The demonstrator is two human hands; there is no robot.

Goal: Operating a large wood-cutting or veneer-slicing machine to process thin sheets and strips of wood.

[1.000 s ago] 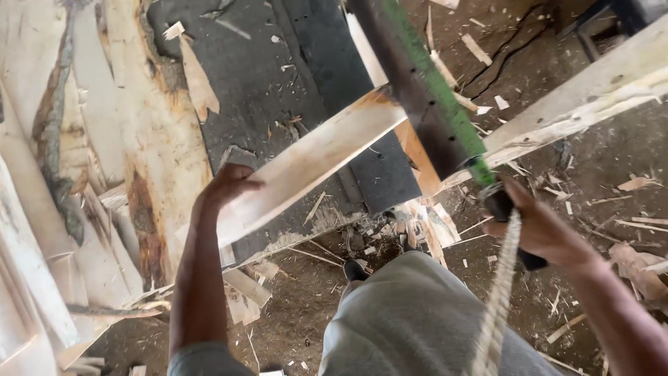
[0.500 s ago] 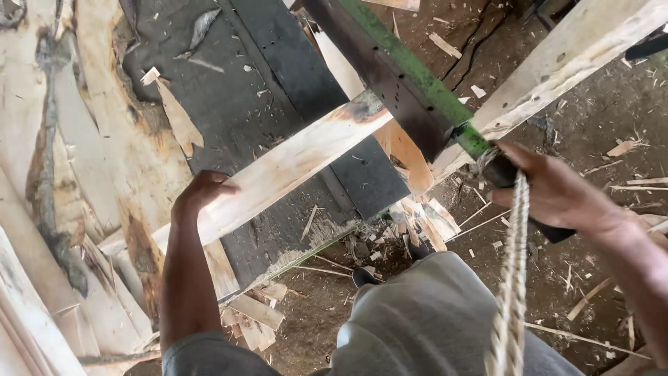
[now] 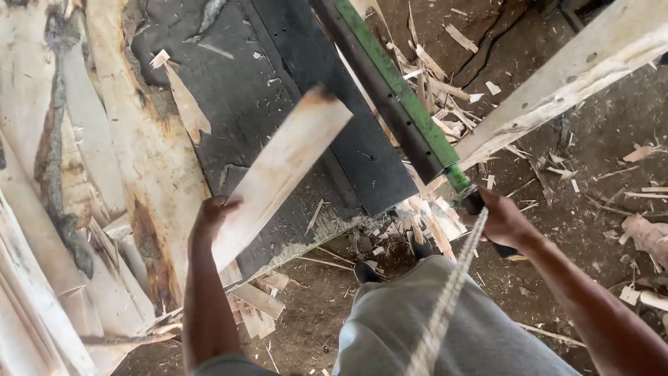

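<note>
My left hand point(image 3: 212, 214) grips the near end of a pale wooden plank point(image 3: 282, 167) that points up and to the right, its far end free above a dark sheet. My right hand point(image 3: 502, 221) is closed on the black handle of a long blade with a green stripe point(image 3: 396, 90), which slants up to the left. A twisted rope point(image 3: 445, 306) runs from that handle down past my grey shorts point(image 3: 445, 327).
A dark flat sheet point(image 3: 278, 83) lies on the ground under the plank. Rough bark-edged slabs point(image 3: 104, 174) are stacked at the left. A long pale beam point(image 3: 570, 76) crosses the upper right. Wood chips and splinters point(image 3: 424, 223) litter the dirt floor.
The plank has come off the blade's side: its far end swung left and now hangs free over the dark sheet. My left hand moved left with it. The right hand stays on the handle.
</note>
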